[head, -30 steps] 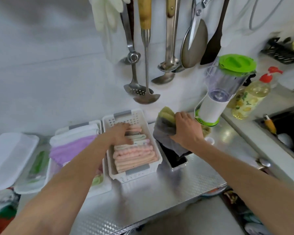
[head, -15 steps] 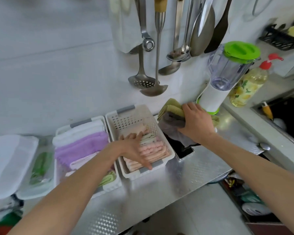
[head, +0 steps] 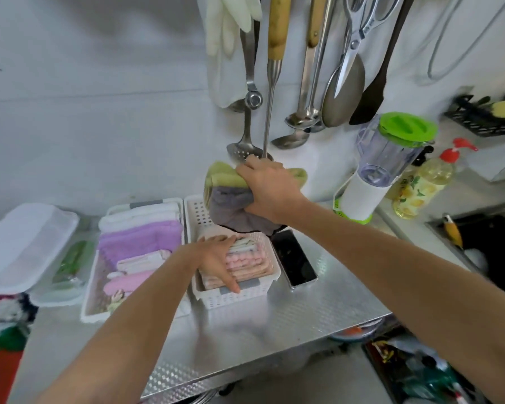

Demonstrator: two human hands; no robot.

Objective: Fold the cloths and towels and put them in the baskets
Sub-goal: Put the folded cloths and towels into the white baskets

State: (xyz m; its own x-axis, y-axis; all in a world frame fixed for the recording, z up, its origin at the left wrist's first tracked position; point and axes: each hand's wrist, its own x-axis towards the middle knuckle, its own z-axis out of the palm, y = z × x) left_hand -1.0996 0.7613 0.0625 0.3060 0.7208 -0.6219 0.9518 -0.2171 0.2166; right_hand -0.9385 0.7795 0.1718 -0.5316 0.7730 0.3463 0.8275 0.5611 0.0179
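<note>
Both arms of the person are bare from the hand up to the picture edge; no sleeve shows on either of them. The left hand (head: 216, 262) carries no glove, no ring and no watch at the wrist behind it. The right hand (head: 270, 189) is bare in the same way, with nothing worn on the fingers or around the wrist.
</note>
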